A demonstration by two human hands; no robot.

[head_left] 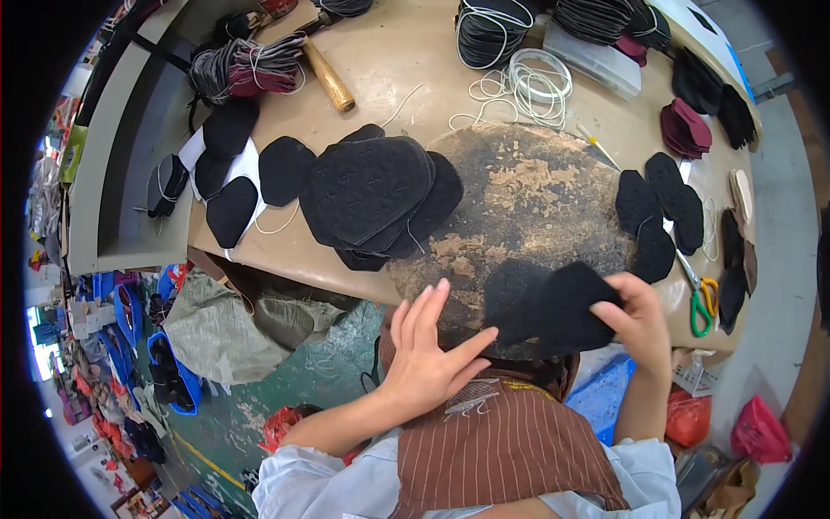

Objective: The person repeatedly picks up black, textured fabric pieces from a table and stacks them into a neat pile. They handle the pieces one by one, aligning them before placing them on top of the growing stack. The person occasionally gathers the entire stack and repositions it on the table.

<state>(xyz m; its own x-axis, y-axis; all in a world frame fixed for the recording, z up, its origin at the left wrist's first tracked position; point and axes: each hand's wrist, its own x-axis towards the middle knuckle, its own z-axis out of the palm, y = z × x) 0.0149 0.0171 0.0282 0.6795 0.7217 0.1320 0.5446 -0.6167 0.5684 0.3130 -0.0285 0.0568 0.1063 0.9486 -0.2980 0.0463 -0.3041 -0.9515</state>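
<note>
My right hand [638, 320] pinches the right edge of a black cut piece [572, 307], thumb on top. The piece is flat, with rounded corners. It is over the near edge of a round, worn board [553, 199], overlapping another black piece [508, 298] on the board. My left hand [439, 353] is open at the board's near left edge, fingers spread. Its thumb and index fingertips are near the lower black piece; whether they touch it I cannot tell. Left of the board is a stack of black pieces [367, 190] with a stitched pattern on top.
More black pieces [661, 203] lie right of the board, near scissors [699, 298] with green and orange handles. Behind are a wooden-handled tool [327, 76], a coil of white cord [540, 78], tied bundles [493, 30] and a clear plastic box [592, 65]. A grey shelf [130, 164] borders the table's left.
</note>
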